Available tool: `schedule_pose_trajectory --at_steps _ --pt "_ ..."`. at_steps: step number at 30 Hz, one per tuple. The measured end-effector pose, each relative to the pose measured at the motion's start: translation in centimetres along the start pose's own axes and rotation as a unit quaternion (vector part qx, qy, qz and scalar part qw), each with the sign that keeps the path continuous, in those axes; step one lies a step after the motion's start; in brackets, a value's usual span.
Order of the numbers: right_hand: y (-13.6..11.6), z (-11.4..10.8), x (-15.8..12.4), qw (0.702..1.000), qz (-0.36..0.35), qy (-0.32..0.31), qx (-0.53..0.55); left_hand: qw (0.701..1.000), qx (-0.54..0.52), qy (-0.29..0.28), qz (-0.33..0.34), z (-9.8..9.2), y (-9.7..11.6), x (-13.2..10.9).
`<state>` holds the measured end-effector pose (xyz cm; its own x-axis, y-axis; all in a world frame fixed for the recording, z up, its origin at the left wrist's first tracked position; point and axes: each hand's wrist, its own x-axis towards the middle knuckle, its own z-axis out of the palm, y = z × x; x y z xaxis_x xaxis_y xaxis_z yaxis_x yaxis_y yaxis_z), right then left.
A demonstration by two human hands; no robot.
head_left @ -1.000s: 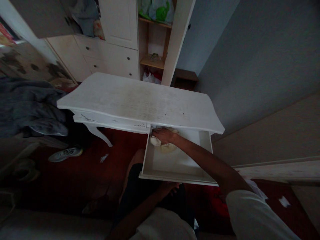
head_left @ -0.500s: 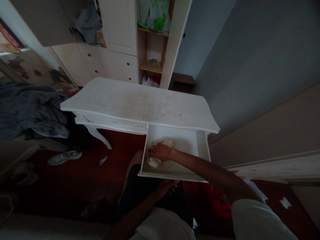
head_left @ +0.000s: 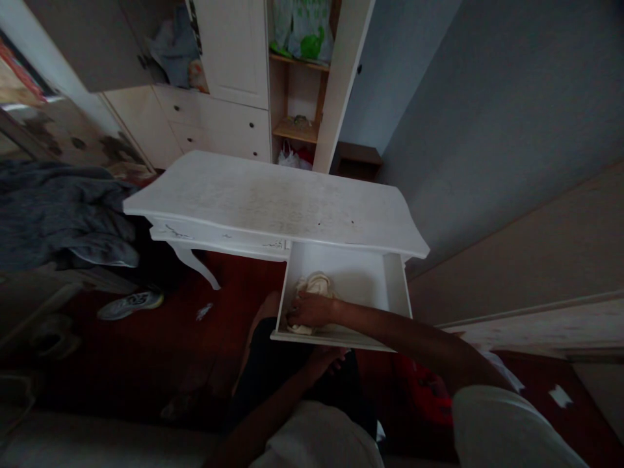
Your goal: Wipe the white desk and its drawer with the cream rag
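A white drawer (head_left: 361, 279) is pulled out of a white table (head_left: 234, 188) with a stained top. Inside its left part lies a crumpled cream cloth (head_left: 319, 281). My right hand (head_left: 312, 309) reaches into the drawer from the right, its fingers bent around part of the cloth and pressed to it; the fingertips are partly hidden. Just below the drawer front, my left hand (head_left: 325, 364) rests over my dark-clothed lap. Its fingers are loosely spread in the shade, and nothing shows in them.
A grey heap of fabric (head_left: 63, 208) lies at the left, with a sneaker (head_left: 130, 305) on the red floor. Behind the table stands a cabinet (head_left: 238, 65) with open doors and bags on its shelves. Paper scraps (head_left: 560, 396) lie at lower right.
My right hand has shifted slightly down toward the drawer front on the cloth, and more of the cloth shows above it. My left hand stays in place.
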<state>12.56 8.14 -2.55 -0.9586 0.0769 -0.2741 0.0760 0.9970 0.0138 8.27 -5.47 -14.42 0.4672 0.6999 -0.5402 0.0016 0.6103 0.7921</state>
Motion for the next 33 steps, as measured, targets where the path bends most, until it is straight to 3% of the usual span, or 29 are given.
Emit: schedule_pose_trajectory --at_steps 7,14,17,19,22,26,29,33 --pt "0.4 -0.9 -1.0 0.997 0.063 -0.025 0.03 1.0 -0.016 0.001 0.011 -0.1 -0.5 0.2" --pt "2.4 -3.4 -6.5 0.976 0.169 -0.017 0.135 1.0 -0.027 0.008 0.008 0.0 -0.4 0.1" --pt "3.6 -5.1 -9.5 0.951 0.231 0.049 0.199 1.0 -0.026 0.007 0.005 0.1 -0.3 0.1" --pt "4.5 -6.6 -11.6 0.928 0.25 0.125 0.246 1.0 -0.027 0.002 0.003 0.0 -0.4 0.1" --pt "5.7 -8.8 -14.4 0.882 0.266 0.258 0.292 0.999 -0.032 -0.005 0.0 0.0 -0.6 0.2" --pt "7.9 -11.3 -17.4 0.822 0.316 0.356 0.312 1.0 -0.023 -0.006 0.001 -0.2 -1.1 0.5" --pt "10.7 -11.7 -19.3 0.798 0.362 0.399 0.27 1.0 -0.016 -0.011 0.003 -0.3 -1.4 0.6" --pt "15.6 -9.9 -21.4 0.792 0.409 0.418 0.176 1.0 -0.012 -0.011 0.01 -0.3 -1.2 0.5"
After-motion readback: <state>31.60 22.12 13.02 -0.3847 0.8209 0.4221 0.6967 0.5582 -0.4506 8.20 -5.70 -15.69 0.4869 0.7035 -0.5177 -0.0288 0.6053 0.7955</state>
